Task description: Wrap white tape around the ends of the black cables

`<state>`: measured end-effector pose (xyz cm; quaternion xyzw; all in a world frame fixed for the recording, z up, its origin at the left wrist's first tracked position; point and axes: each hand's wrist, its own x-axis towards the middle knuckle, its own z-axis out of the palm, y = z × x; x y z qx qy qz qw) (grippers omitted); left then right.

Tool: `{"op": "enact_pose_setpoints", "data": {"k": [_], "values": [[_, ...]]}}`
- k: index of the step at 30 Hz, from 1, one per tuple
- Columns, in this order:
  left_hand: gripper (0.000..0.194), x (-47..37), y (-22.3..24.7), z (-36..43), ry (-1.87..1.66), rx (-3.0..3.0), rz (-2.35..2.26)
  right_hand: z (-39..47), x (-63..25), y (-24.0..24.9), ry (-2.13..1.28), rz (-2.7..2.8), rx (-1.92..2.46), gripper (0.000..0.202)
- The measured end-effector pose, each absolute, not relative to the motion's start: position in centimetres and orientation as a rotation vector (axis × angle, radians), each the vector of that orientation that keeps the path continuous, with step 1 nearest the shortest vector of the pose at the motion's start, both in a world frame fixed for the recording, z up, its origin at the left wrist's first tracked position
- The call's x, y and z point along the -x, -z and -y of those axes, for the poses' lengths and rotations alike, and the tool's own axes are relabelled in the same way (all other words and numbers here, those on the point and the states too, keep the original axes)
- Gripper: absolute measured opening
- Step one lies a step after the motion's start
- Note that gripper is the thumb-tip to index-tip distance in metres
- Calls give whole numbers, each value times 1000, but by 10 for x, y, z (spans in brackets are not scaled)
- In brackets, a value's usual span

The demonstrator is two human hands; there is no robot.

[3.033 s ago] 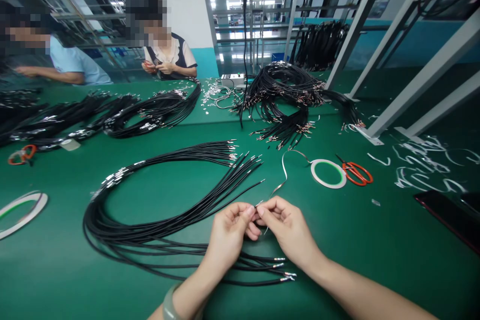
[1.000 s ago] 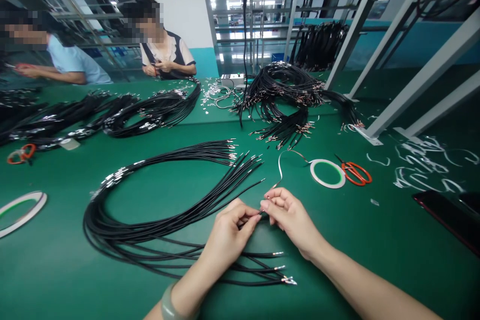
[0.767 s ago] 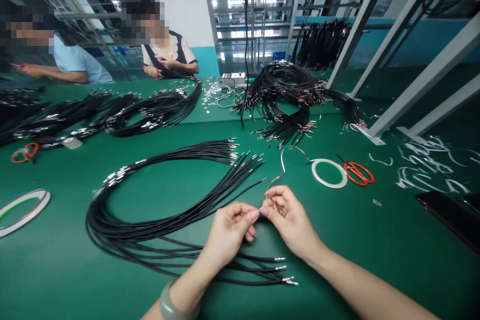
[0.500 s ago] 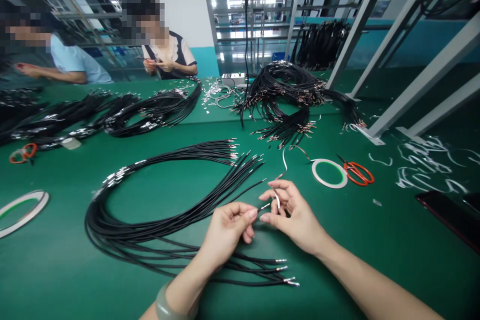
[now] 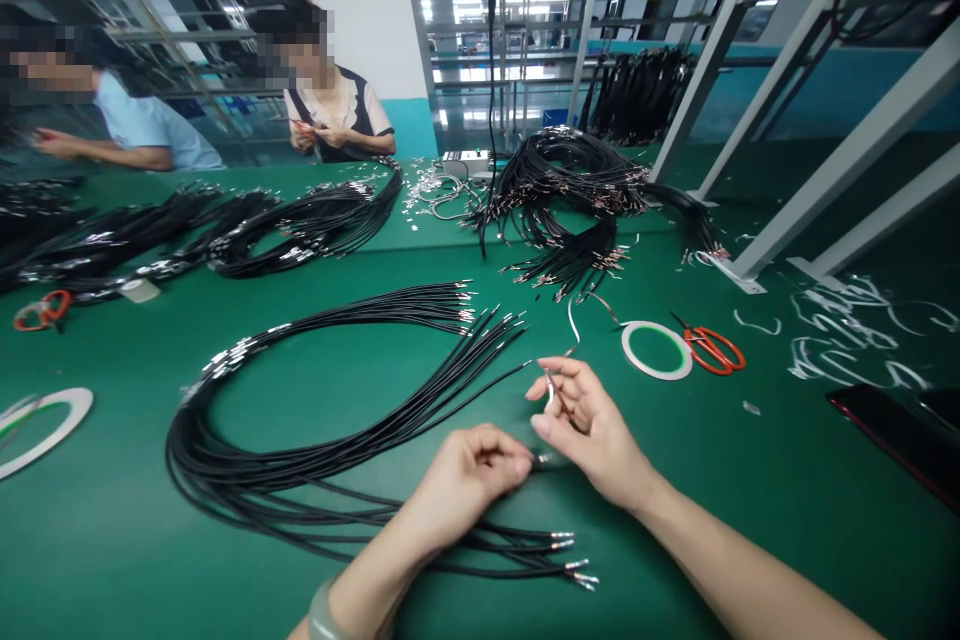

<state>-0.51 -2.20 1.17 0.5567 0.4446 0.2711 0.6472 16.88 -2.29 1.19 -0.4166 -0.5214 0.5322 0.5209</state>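
My left hand is closed in a pinch on a black cable near its end. The cable's bare silvery tip pokes out past the thumb, slightly blurred. To the right and a little higher, my right hand has its fingers curled around a thin strip of copper-and-white tape. That strip runs back toward a white-and-green tape roll. A looped bundle of black cables lies on the green table at the left, its stripped ends pointing right, some passing under my left forearm.
Orange-handled scissors lie beside the tape roll. White strip scraps and a dark phone-like object are at the right. More cable bundles lie further back. Two people sit across the table. Grey metal posts rise on the right.
My left hand has moved down and slightly right with the cable end. My right hand has shifted slightly right, keeping the tape strip between its fingers.
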Motion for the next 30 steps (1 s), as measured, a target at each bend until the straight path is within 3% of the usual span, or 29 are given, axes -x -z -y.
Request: {"op": "enact_pose_setpoints", "data": {"k": [2, 7, 11, 14, 18, 30], "values": [[8, 2, -11, 32, -528, -1394, -930, 21, -170, -13, -1305, 1198, 984, 31], [19, 3, -14, 41, -152, -1250, -691, 22, -166, -11, -1394, 1159, 1030, 24], [10, 9, -15, 21, -585, -1250, -1007, 26, -163, -8, -1502, 1238, 1017, 25], [17, 9, -14, 9, -914, -1180, -1200, 29, -161, -7, -1547, 1299, 1027, 29], [28, 1, -12, 10, -908, -1130, -1151, 31, -159, -6, -1557, 1347, 1036, 31], [20, 2, -4, 11, -1024, -1186, -1156, 32, -159, -7, -1526, 1393, 1041, 34]]}}
